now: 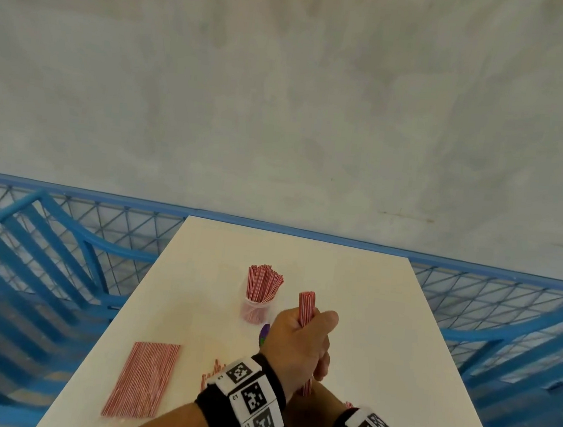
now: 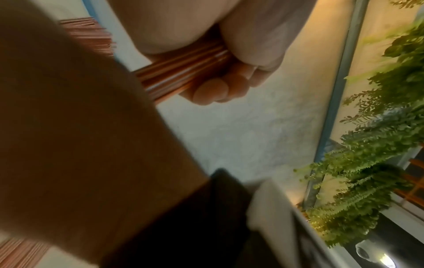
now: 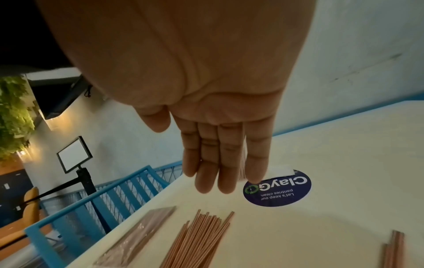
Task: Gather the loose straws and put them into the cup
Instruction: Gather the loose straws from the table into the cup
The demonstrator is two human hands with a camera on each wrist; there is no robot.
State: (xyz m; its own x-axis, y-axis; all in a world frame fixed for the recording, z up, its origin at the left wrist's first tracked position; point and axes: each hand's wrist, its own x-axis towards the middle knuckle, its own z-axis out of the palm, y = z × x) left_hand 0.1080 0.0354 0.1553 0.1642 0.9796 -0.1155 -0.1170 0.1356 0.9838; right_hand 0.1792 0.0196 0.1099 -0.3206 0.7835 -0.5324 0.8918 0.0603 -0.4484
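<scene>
My left hand (image 1: 298, 342) grips an upright bundle of red-and-white striped straws (image 1: 306, 307) above the white table (image 1: 382, 326), right of the cup. In the left wrist view its fingers (image 2: 220, 87) curl round the bundle (image 2: 179, 72). The clear plastic cup (image 1: 256, 312) stands mid-table with many straws (image 1: 263, 282) fanning out of it. My right hand (image 3: 218, 154) is flat with straight fingers beside the bundle's lower end, mostly hidden under my left wrist in the head view. Loose straws (image 3: 199, 239) lie on the table, and a few more (image 3: 393, 248) lie to their right.
A flat clear packet of straws (image 1: 142, 379) lies near the table's left edge. A round blue sticker (image 3: 277, 190) is on the tabletop by the cup. Blue chairs (image 1: 28, 257) and a blue mesh railing (image 1: 472, 287) surround the table.
</scene>
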